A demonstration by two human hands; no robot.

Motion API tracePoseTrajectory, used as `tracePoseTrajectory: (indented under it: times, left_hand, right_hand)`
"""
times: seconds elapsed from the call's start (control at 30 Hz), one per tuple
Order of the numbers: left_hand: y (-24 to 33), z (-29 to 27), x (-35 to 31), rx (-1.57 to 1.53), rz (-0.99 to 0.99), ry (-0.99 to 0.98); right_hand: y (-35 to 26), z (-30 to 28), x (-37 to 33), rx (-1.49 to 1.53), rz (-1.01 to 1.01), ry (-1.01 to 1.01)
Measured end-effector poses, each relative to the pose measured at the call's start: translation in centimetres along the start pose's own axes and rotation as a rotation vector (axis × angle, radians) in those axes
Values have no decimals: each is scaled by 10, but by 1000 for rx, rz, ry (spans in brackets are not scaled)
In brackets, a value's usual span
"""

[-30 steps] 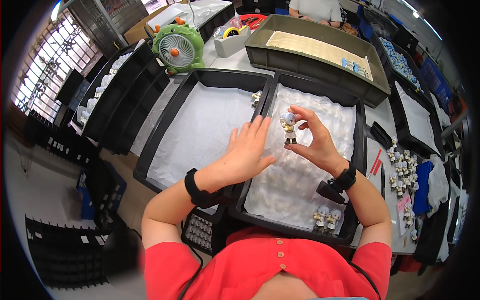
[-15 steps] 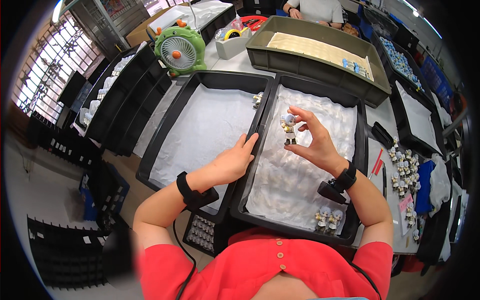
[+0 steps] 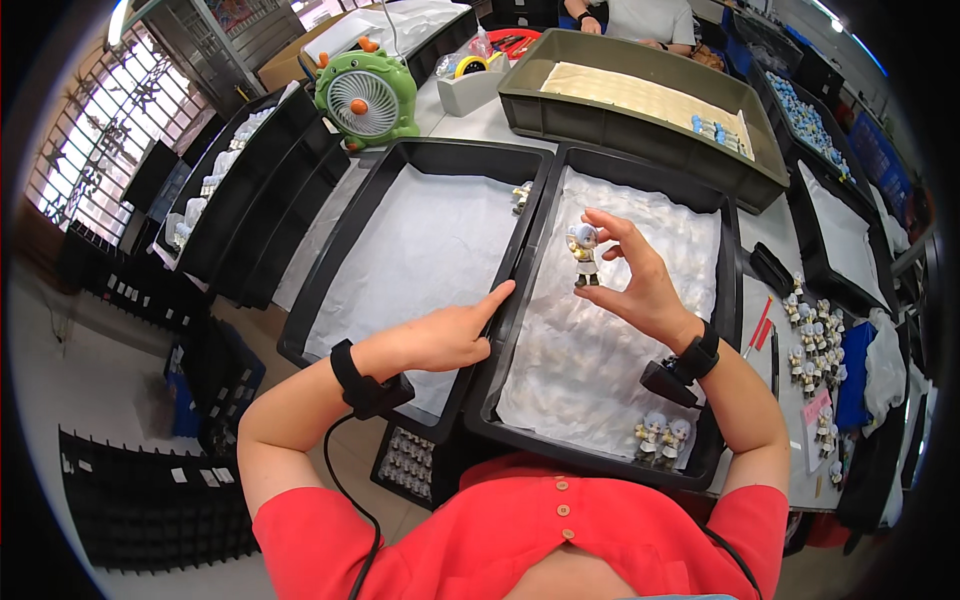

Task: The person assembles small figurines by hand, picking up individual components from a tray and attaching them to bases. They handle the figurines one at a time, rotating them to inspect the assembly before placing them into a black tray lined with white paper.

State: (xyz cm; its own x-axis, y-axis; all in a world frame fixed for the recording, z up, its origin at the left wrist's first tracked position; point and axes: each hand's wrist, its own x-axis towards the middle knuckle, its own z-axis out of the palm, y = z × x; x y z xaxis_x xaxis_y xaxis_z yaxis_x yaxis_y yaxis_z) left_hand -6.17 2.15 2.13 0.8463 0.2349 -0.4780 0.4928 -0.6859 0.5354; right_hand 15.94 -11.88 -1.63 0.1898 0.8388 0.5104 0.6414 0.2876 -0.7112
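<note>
My right hand (image 3: 648,287) pinches a small figurine (image 3: 584,256) upright between thumb and fingertips, above the right black tray (image 3: 732,270). The figurine has pale hair, a white outfit and dark boots. Over the border between the two trays lies my left hand (image 3: 450,335), its index finger stretched along the rim, other fingers curled and partly hidden; I see nothing in it. White lining covers the left black tray (image 3: 336,268), where similar figurines (image 3: 521,198) stand in the far right corner. Several more figurines (image 3: 662,437) fill the right tray's near right corner.
Beyond the trays stand a green fan (image 3: 366,100), a grey holder with tape (image 3: 472,90) and an olive bin (image 3: 640,140). Many figurines (image 3: 818,335) lie on the table at right, near red tools (image 3: 760,328). Stacked black trays (image 3: 240,195) rise at left. A person (image 3: 640,22) sits opposite.
My left hand has drawn back slightly toward me, and fewer of its fingers are stretched out. The right hand keeps its pinch on the figurine, nearly in place.
</note>
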Motion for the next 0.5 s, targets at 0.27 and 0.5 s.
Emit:
tracePoseTrajectory:
  times: [0.27,0.5]
  left_hand:
    - [4,-10,-6,40,-205,-44]
    - [17,-6,13,-54,302,506]
  right_hand:
    - [1,1,-1,35,-8,5]
    - [-3,1,-1,43,-56,41]
